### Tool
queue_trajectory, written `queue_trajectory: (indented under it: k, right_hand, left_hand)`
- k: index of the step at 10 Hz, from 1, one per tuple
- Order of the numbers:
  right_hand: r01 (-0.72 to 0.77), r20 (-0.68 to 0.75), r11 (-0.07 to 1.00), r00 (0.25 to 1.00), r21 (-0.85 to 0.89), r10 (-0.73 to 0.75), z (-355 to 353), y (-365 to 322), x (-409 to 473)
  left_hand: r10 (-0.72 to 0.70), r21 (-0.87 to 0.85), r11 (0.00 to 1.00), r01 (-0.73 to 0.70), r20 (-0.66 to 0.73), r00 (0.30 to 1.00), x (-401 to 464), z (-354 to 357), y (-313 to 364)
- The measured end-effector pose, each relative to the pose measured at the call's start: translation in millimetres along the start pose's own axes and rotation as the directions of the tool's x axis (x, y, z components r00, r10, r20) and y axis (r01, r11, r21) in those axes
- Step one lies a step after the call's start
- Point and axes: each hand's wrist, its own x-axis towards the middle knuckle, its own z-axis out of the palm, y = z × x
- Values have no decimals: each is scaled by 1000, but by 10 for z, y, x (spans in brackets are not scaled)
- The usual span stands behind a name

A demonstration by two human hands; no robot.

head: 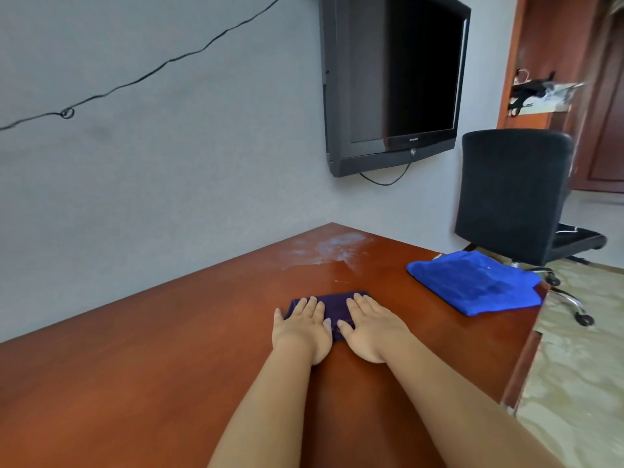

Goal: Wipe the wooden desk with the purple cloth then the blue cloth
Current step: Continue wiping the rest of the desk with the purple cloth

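My left hand [304, 327] and right hand [369, 327] lie side by side, palms down, on the purple cloth [332, 307]. The fingers [309, 307] of both hands are straight and flat, spread slightly, pressing the cloth onto the counter [169, 349]; nothing is curled round or pinched. The cloth lies directly under my fingers, its long axis running from 9 to 3 o'clock across my reach, with a narrow dark strip showing past my fingertips at 12 o'clock and a band visible between the two hands. Neither hand is nearer to it than the other: each covers one half.

The relation that matters for the next stroke: the whitish dusty smear [332, 246] lies at 12 o'clock from my fingers, toward the far corner of the counter by the wall, apart from the cloth's front edge, with a glossier patch of wood between. I judge that a push straight ahead would carry the cloth into it.

The blue cloth [472, 282] lies at about 2 o'clock from my right hand, folded, near the right edge of the counter, well apart from both hands and nearer the right one. I judge the purple-cloth stage is under way and the blue one not yet begun.

Beyond the counter: an office chair [513, 194] at 2 o'clock, a wall-mounted screen [398, 76] at 12 to 1 o'clock.
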Motion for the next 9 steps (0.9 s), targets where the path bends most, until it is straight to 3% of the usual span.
queue_trajectory:
  k: [6,9]
  right_hand:
    - [-30,-90,1000,995,-3,30,-145,464,1476]
    - [-13,-88,1000,996,-9,13,-149,471,1495]
  left_hand:
    - [43,-46,998,-46,-80,996,1538,-191,12]
    - [13,-59,998,-18,-78,997,1522,-176,26]
